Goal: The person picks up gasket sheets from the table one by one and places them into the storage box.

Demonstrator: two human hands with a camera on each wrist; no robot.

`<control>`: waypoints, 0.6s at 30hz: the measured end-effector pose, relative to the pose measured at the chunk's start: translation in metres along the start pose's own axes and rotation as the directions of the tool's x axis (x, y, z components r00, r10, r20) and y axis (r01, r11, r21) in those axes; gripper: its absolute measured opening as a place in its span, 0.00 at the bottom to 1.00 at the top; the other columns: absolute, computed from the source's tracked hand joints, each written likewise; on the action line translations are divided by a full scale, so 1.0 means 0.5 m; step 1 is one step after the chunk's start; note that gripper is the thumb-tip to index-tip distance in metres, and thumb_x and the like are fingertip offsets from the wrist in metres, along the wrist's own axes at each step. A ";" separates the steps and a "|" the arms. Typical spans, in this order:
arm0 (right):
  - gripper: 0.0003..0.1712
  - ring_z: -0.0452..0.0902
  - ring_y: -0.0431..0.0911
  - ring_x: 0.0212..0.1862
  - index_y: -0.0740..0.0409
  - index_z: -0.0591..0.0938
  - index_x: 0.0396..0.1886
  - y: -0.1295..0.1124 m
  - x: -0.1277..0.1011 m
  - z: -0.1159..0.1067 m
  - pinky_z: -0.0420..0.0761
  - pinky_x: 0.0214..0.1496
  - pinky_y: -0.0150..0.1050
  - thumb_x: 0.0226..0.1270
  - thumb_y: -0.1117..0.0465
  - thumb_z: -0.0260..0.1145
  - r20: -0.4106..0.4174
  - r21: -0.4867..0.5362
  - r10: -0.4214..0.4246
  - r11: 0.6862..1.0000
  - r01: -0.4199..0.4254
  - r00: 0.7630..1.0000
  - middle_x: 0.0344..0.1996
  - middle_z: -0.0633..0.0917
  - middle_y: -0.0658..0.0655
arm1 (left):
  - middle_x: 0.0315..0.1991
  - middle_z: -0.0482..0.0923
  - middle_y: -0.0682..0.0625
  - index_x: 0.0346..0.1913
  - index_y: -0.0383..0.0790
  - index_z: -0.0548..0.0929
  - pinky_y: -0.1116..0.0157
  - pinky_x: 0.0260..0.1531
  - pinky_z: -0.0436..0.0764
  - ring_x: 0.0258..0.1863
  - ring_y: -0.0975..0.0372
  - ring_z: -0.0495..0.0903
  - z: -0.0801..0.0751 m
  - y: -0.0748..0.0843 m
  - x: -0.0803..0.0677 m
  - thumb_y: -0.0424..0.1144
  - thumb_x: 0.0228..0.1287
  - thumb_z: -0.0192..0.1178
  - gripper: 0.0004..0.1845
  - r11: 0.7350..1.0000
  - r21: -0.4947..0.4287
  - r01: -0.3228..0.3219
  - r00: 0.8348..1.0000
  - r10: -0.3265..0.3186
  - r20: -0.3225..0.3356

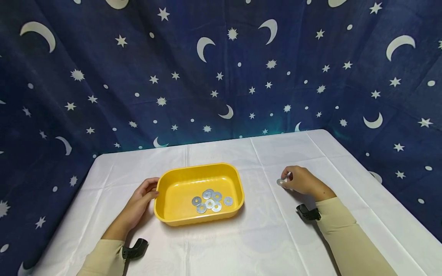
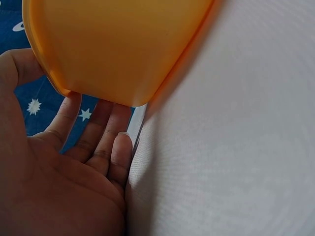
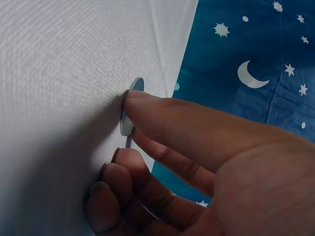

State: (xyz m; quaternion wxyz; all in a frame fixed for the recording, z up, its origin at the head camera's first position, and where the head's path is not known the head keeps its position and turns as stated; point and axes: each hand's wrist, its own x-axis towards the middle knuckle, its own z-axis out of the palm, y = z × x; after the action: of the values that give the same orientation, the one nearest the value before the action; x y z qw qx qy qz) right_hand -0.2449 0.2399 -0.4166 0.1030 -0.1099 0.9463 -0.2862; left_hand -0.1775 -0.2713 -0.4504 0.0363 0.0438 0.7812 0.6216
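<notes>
A yellow tray (image 1: 165,220) sits on the white-covered table with several flat metal washers (image 1: 209,203) lying inside it, some overlapping. My left hand (image 1: 138,203) grips the tray's left end, thumb over the rim and fingers against the outer wall. In the left wrist view the fingertips (image 2: 118,110) meet the lower edge of the tray (image 2: 123,49). Well to the right of the tray, my right hand (image 1: 301,182) pinches one washer (image 3: 126,123) between thumb and fingers, close over the cloth. The other fingers curl below it in the right wrist view.
White cloth (image 1: 262,237) with fold creases covers the table. A dark blue curtain (image 1: 193,88) with moons and stars hangs behind it and along both sides. A black wrist strap (image 1: 135,249) sits on the left wrist, and another (image 1: 308,212) on the right.
</notes>
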 end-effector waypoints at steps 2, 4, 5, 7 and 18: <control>0.13 0.70 0.43 0.23 0.64 0.79 0.41 0.001 -0.001 0.002 0.71 0.25 0.37 0.60 0.64 0.71 0.003 0.002 -0.010 1.000 0.010 1.000 0.23 0.75 0.53 | 0.60 0.71 0.46 0.68 0.30 0.64 0.84 0.55 0.70 0.54 0.72 0.74 0.001 -0.001 0.001 0.32 0.72 0.49 0.23 1.000 -0.001 -0.001 1.000 0.001 0.001; 0.13 0.70 0.43 0.24 0.64 0.79 0.42 0.002 -0.002 0.004 0.72 0.25 0.37 0.60 0.64 0.71 0.007 0.006 -0.016 1.000 0.016 1.000 0.23 0.75 0.53 | 0.60 0.71 0.46 0.67 0.30 0.64 0.84 0.55 0.70 0.54 0.72 0.74 0.001 -0.001 0.003 0.32 0.72 0.49 0.23 1.000 0.000 -0.001 1.000 0.001 0.002; 0.13 0.70 0.44 0.24 0.64 0.79 0.42 0.002 -0.003 0.004 0.72 0.26 0.37 0.60 0.65 0.71 0.010 0.006 -0.019 1.000 0.019 1.000 0.23 0.75 0.53 | 0.60 0.70 0.46 0.68 0.30 0.64 0.84 0.55 0.70 0.54 0.72 0.74 0.001 -0.001 0.003 0.32 0.72 0.49 0.23 1.000 0.000 -0.001 1.000 0.001 0.004; 0.12 0.70 0.44 0.25 0.63 0.79 0.42 0.002 -0.004 0.005 0.72 0.26 0.37 0.60 0.66 0.70 0.018 0.005 -0.034 0.999 0.034 0.999 0.24 0.75 0.54 | 0.61 0.70 0.45 0.67 0.30 0.64 0.84 0.54 0.70 0.54 0.72 0.74 0.001 -0.001 0.003 0.32 0.72 0.48 0.23 1.000 0.004 0.000 1.000 0.000 0.004; 0.10 0.69 0.45 0.29 0.63 0.78 0.41 -0.001 0.000 0.006 0.71 0.31 0.38 0.62 0.67 0.68 0.054 -0.028 -0.059 0.998 0.061 0.997 0.26 0.75 0.54 | 0.61 0.70 0.43 0.68 0.31 0.64 0.83 0.55 0.70 0.54 0.72 0.74 0.001 0.002 0.000 0.32 0.72 0.48 0.23 1.000 0.015 0.003 1.000 -0.003 -0.001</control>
State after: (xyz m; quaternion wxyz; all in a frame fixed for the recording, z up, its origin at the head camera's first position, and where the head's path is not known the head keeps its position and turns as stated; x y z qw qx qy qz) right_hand -0.2442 0.2378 -0.4188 0.1180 -0.1472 0.9436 -0.2721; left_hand -0.1777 -0.2706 -0.4494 0.0367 0.0427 0.7860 0.6157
